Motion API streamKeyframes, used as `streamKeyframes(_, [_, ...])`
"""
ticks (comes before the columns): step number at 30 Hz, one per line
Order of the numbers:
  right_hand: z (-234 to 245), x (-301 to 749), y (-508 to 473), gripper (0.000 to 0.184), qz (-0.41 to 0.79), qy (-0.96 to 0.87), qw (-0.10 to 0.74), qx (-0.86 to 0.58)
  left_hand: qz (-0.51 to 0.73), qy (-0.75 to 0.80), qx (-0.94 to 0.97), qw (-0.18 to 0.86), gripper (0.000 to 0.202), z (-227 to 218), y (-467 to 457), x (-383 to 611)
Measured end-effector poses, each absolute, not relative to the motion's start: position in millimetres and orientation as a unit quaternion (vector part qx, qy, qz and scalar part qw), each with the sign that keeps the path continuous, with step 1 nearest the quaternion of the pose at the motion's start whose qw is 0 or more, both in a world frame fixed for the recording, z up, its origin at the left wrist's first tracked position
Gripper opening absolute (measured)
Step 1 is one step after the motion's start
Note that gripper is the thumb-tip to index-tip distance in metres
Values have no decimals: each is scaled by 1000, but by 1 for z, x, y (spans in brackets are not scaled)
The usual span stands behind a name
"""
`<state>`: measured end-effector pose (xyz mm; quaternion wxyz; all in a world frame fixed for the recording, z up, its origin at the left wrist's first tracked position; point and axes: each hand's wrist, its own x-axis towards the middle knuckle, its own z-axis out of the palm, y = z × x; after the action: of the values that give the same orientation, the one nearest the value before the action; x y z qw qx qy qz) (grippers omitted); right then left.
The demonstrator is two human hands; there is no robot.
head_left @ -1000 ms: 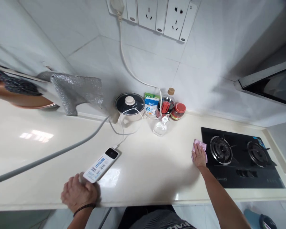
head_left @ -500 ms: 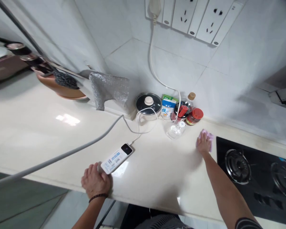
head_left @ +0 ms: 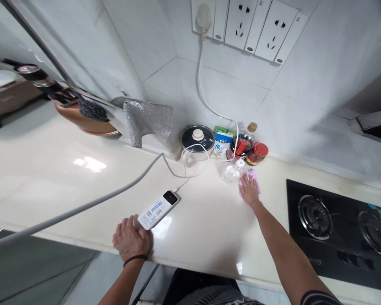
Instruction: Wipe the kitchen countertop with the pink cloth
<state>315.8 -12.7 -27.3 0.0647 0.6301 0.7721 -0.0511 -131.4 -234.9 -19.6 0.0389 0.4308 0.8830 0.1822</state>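
A pink cloth (head_left: 254,180) lies on the cream countertop (head_left: 200,224), pressed under the fingers of my right hand (head_left: 250,191). Close by on its left stands a clear glass bottle (head_left: 231,172) with a white cap. My left hand (head_left: 131,239) rests on the front part of the counter with its fingers stretched out, holding nothing. Just beside it is a white power bank (head_left: 154,215) with a dark display, joined to a thin white cable.
Toward the wall stand a small lidded pot (head_left: 197,142), seasoning packets (head_left: 222,144), and a red-lidded jar (head_left: 258,153). A black gas stove (head_left: 339,228) is at right. A grey hose (head_left: 114,194) crosses the left counter. A silvery cloth (head_left: 149,120) hangs behind.
My right hand has slid left across the counter with the pink cloth, from beside the stove to near the glass bottle. The left hand stays in place; the view has shifted slightly.
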Motion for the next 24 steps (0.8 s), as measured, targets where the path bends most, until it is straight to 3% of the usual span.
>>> streamKeyframes(12, [-38,466,-137,71,-59,586,40,807,208,890,392,102,70,-14,-238,-125])
streamKeyframes(17, [-35,369,-131,67,-57,567,17,821,207,890,389,117,71,-15,-240,-125])
streamKeyframes(21, [-27,250,-149,62,-91,712,53,695,213,888,392,114,67,-10,-239,-122])
streamKeyframes(24, [-17,181,-185,63,-154,800,26,579,221,889,390,97,61,-6,-239,-118])
